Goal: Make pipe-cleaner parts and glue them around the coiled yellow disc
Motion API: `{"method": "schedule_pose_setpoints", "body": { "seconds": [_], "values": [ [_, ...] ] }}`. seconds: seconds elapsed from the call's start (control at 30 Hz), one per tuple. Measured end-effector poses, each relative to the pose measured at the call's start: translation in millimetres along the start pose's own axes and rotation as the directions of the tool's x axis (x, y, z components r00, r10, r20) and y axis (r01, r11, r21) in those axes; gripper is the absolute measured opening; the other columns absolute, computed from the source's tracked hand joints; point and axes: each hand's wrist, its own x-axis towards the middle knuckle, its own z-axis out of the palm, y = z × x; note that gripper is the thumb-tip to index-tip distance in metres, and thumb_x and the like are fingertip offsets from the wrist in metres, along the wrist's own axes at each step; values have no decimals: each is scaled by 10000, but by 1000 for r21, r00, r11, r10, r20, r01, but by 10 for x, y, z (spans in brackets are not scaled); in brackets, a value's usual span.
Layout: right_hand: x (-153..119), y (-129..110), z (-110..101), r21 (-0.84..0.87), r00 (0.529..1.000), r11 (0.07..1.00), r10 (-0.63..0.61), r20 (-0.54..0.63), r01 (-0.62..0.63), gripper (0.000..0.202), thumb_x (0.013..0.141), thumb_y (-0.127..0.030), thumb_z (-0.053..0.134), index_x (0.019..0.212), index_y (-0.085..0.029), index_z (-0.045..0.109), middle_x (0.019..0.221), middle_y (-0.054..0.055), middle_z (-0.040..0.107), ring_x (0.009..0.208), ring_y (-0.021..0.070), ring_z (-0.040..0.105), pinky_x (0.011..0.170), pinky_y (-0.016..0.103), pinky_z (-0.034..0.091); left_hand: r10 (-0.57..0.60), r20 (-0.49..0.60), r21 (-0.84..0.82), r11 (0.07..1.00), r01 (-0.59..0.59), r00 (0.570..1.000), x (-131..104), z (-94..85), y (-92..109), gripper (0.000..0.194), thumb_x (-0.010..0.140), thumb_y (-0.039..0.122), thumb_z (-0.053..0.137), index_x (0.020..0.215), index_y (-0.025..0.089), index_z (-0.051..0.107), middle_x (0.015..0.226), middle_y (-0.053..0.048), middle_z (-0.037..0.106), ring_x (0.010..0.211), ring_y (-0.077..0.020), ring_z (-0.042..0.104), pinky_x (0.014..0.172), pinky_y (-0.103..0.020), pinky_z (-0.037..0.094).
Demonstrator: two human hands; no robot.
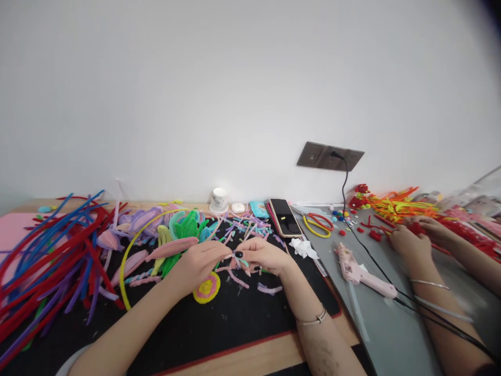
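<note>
Both of my hands meet above the black mat (230, 329), fingertips almost touching. My right hand (266, 255) is closed in a pinch on a short pastel pipe cleaner piece (243, 262). My left hand (201, 265) pinches at the same small piece from the other side; its fingers partly hide it. Just below my left hand lies a yellow and pink coiled disc (206, 288). Under my fingers are pink pipe cleaner bits (238, 279), and a lilac piece (269, 289) rests to the right.
Long red and blue pipe cleaners (74, 250) spread at the left. Behind my hands are green looped petals (188, 225), a paper cup (219, 199) and a phone (285, 218). Scissors (319, 224) and a corded glue gun (364, 274) lie rightward, near a co-worker's hands (413, 243).
</note>
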Motion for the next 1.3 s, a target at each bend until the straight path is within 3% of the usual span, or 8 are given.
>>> {"method": "schedule_pose_setpoints", "body": {
  "seconds": [0.2,0.43,0.57,0.73,0.8,0.93,1.07,1.3],
  "values": [
    [11,0,16,-46,999,999,-23,-38,22,244,732,-349,671,713,-113,612,530,-41,529,418,38,387,400,172,213,5,-29,6,1000,-5,1000,1,6,33,222,900,127,410,907,179,626,873,-43,686,834,-151,627,786,-265,481],
    [23,-16,75,-339,992,940,-79,-103,40,218,774,-270,592,624,-140,502,485,-52,507,431,52,398,444,170,262,-14,-34,26,1000,15,999,14,-11,37,224,903,123,398,885,168,617,841,-36,683,801,-144,624,736,-244,466],
    [36,-21,157,-587,950,804,-249,-190,93,248,798,-234,544,593,-160,426,510,-69,414,475,59,345,470,180,254,-148,-14,21,989,148,989,36,-5,61,218,902,155,400,840,177,608,803,-22,668,729,-138,606,680,-240,443],
    [87,18,227,-861,863,495,-478,-161,114,260,806,-150,521,589,-164,378,558,-60,372,545,74,348,548,209,241,-306,8,-12,952,306,952,73,6,68,211,881,180,423,763,184,597,692,14,642,626,-133,574,625,-244,418],
    [108,33,230,-871,838,479,-516,-176,112,269,811,-159,529,587,-164,381,574,-55,368,565,80,354,562,216,241,-330,12,-9,944,330,944,74,-5,45,200,877,192,437,765,186,602,680,19,640,625,-137,571,637,-251,419],
    [124,40,181,-670,828,712,-494,-266,210,333,847,-274,516,549,-154,426,567,-44,366,552,82,360,547,214,267,-282,-16,-24,959,282,959,63,-55,16,178,880,194,442,860,187,619,800,-5,677,736,-151,599,712,-259,430],
    [111,66,114,-153,939,970,-226,-261,191,362,838,-416,522,605,-139,513,511,-61,337,443,59,262,437,201,209,-230,-33,-109,968,225,973,73,-83,57,201,876,164,428,833,183,624,830,-13,682,779,-146,608,733,-245,434],
    [142,166,149,332,997,941,-74,19,64,283,754,-375,652,704,-103,594,567,-5,558,365,19,255,368,187,137,-341,-24,-211,921,329,940,83,-55,103,187,870,236,482,778,182,635,697,15,664,650,-134,582,657,-241,424]
  ]
}}
